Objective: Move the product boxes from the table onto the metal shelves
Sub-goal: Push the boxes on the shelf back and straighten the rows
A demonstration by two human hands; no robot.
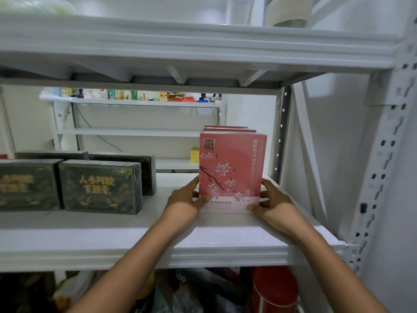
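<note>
1. Pink boxes [232,175] stand upright on the metal shelf [140,240], pinched between my left hand [186,199] and right hand [275,205], both half-closed on the front box's lower edges.
2. Letting go unevenly could tip that tall front box toward me, off the shelf lip.
3. Just behind my fingers more pink boxes stand stacked; pushing hard could knock them backward.
4. Well off my left hand, the dark green boxes [100,186] sit clear, so a sideways slip is unlikely to hit them.
</note>
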